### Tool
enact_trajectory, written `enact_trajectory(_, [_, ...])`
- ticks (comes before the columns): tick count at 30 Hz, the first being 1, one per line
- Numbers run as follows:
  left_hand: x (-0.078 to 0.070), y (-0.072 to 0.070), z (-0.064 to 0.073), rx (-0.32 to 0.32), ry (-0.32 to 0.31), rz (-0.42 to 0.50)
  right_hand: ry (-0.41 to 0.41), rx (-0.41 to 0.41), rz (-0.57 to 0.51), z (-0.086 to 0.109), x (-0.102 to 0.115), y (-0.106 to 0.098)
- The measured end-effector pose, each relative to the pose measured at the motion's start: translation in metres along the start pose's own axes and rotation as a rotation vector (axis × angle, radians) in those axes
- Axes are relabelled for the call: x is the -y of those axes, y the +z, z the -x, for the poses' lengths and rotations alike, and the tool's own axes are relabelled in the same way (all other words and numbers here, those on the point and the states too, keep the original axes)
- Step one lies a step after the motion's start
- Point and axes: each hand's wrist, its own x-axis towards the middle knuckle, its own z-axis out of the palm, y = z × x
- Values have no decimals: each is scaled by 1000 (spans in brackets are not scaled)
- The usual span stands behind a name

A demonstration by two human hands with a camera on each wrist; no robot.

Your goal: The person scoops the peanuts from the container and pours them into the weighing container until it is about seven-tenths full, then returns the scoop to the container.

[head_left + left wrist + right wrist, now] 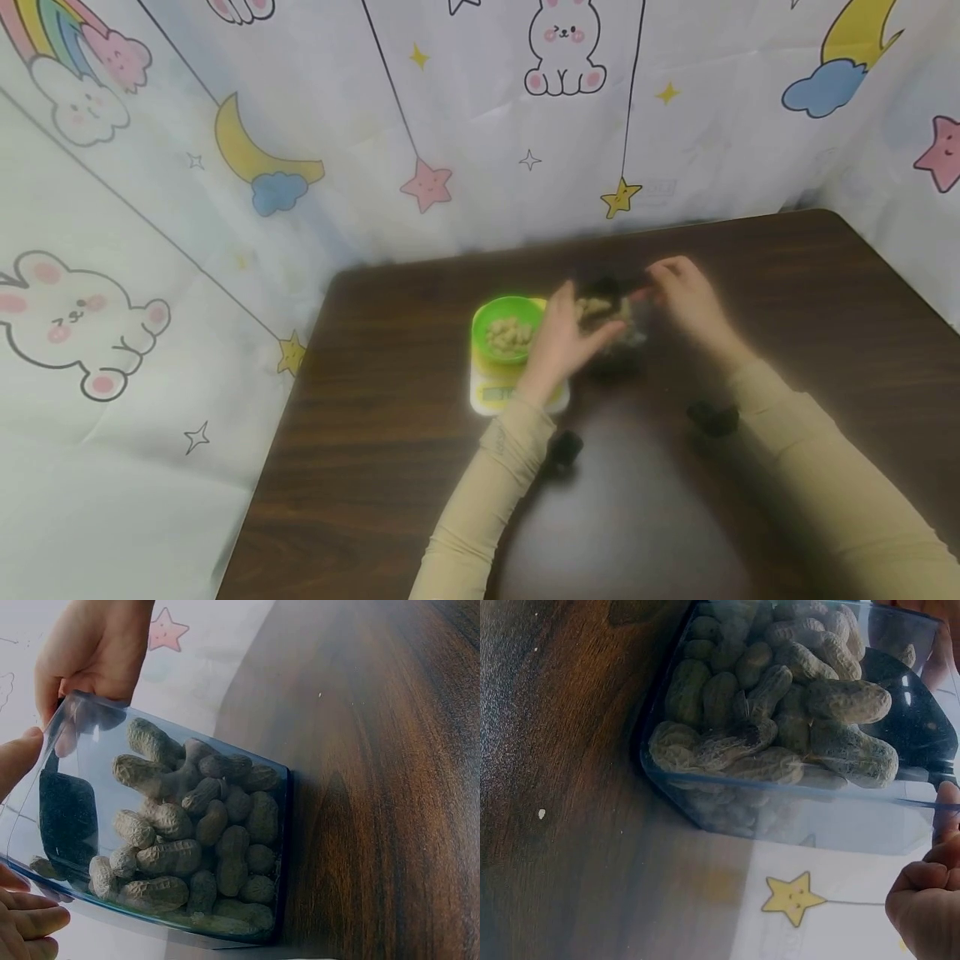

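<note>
A clear plastic box point(225, 757) holds unshelled peanuts point(169, 856) and stands on the table. Inside it a black scoop point(69, 817) leans among the peanuts. My left hand point(558, 346) holds the box near its open end, thumb and fingers on different sides. My right hand point(690, 304) is at the box's far right, its curled fingers gripping the scoop's dark handle point(946, 766), partly hidden. Left of the box, a green bowl point(483, 348) with pale peanuts point(510, 335) sits on a yellow-and-white scale point(483, 407); its display is unreadable.
The dark wooden table point(360, 433) extends around the box and scale. A curtain point(480, 125) printed with rabbits, stars and moons hangs behind. Black wrist devices point(564, 450) are under both forearms. A small pale crumb point(541, 814) lies on the tabletop.
</note>
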Motion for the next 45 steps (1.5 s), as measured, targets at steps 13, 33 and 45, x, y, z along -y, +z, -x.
enact_trajectory(13, [2, -1, -1, 8, -22, 73, 24, -25, -127, 3, -6, 1])
enact_trajectory(33, [2, -2, -2, 13, -34, 109, 58, -22, -674, 9, -24, 1])
enact_trajectory(45, [3, 0, -3, 12, -21, 96, 67, -12, -741, 12, -20, 1])
